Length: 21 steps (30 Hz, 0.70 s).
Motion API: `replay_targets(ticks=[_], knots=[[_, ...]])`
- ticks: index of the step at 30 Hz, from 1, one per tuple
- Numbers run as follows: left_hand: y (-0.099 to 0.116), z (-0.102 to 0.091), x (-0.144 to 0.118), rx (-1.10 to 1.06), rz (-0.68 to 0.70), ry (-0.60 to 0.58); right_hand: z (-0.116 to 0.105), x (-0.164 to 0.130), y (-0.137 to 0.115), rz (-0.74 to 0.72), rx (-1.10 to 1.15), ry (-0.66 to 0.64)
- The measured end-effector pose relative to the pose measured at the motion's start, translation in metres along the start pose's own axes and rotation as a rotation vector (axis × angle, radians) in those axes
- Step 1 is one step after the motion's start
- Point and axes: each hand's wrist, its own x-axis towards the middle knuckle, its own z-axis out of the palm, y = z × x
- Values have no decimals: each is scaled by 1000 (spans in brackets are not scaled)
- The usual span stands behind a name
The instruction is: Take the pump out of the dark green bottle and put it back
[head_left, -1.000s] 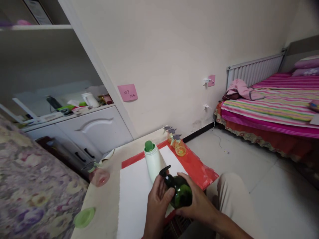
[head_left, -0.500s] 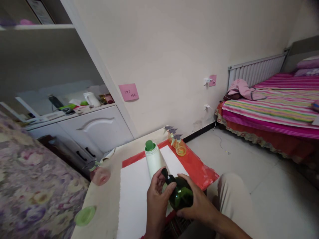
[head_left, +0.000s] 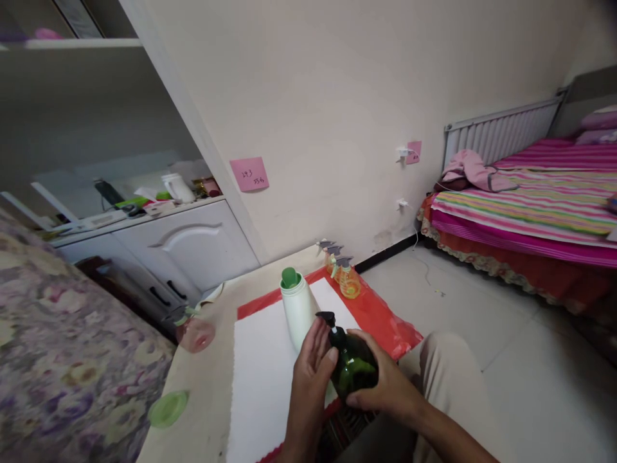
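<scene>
I hold a dark green round bottle [head_left: 355, 371] with a black pump top over the near edge of a white sheet [head_left: 265, 360]. My right hand [head_left: 385, 386] wraps around the bottle's body from the right. My left hand [head_left: 311, 373] grips the neck and pump, thumb against the collar. Just behind the bottle stands a white plastic bottle [head_left: 296, 310] with a green funnel in its mouth.
The white sheet lies on a red plastic sheet [head_left: 380, 321] on a beige table [head_left: 207, 379]. Small orange spray bottles [head_left: 343, 278] stand at the far corner. A pink spray bottle [head_left: 193, 331] and a green lid [head_left: 168, 409] lie at the left. A bed [head_left: 530, 212] is at the right.
The pump head has turned from pointing left to standing nearly upright. Both hands and the bottle have shifted slightly up and right.
</scene>
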Motion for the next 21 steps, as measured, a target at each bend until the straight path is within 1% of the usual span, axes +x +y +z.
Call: replay_targets(ticks=[3,5,6,9,11,14,15,16,17,20,21], knots=[[2,4,-1,60,13,67,1,-1,1,12,-65,32],[2,4,-1,94,5,98,1,-1,2,0,-77,27],[3,4,0,88,-9,90,1,-1,3,-17,-62,16],[4,1,1,29,-55,-1,1,0,5,-50,-4,-7],[5,2,0,44,-41,-5,0,0,5,-33,-20,10],[4,3,-1,194,27,108,1,-1,4,10,-94,50],[3,2,-1,237,42,131,1,-2,4,21,-101,55],[2,1,-1,259,46,131,1,-2,3,31,-90,45],[1,-1,0,254,39,106,1,-2,2,31,-56,20],[2,-8,2,146,-32,-54,-2,-2,2,-21,97,-108],[2,-9,2,117,-50,-87,-2,-1,2,-42,125,-135]])
